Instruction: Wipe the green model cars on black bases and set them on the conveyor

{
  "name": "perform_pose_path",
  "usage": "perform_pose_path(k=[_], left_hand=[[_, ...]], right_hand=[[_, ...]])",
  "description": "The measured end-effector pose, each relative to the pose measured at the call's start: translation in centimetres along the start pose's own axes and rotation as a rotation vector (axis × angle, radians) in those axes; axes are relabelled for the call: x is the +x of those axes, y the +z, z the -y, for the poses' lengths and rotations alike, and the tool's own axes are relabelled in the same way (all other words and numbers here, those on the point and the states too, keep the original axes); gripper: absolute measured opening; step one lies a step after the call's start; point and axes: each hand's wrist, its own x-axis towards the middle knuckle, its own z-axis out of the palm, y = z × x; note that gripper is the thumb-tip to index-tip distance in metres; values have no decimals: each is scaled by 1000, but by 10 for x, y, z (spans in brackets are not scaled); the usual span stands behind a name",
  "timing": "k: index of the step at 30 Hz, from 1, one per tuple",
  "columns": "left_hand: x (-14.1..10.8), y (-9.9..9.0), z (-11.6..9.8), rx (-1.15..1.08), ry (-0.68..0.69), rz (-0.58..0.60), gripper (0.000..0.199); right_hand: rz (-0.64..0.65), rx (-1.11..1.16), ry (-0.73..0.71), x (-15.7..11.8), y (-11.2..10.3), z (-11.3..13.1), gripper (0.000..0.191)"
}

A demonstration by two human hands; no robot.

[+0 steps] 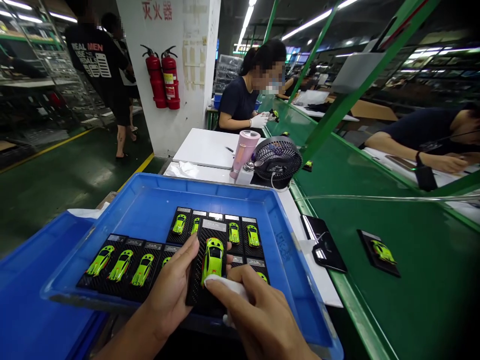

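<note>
My left hand (pixel 170 280) grips a black display base by its edges, its fingertips showing at the far side. On this base sits a lime-green model car (pixel 213 260), tilted towards me above the blue tray (pixel 150 187). My right hand (pixel 258 305) pinches a white cloth (pixel 232 286), its index finger pressing the cloth against the near end of the car. Beneath both hands, the tray holds several more green model cars on black bases, such as a model car (pixel 142 269) at the left. Some of them are partly hidden by my hands.
A pink tumbler (pixel 244 152) and a black fan (pixel 278 159) stand beyond the tray. To the right runs a green conveyor belt (pixel 337 210) bearing another model car (pixel 383 251). A glossy black object (pixel 323 243) lies at its edge. Co-workers sit along the belt.
</note>
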Motion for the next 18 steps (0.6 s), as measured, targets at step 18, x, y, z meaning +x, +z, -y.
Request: perform_pose_path(k=[18], left_hand=[[-4, 3, 4, -127, -132, 43, 40]], right_hand=[[-209, 399, 133, -11, 3, 1, 40]])
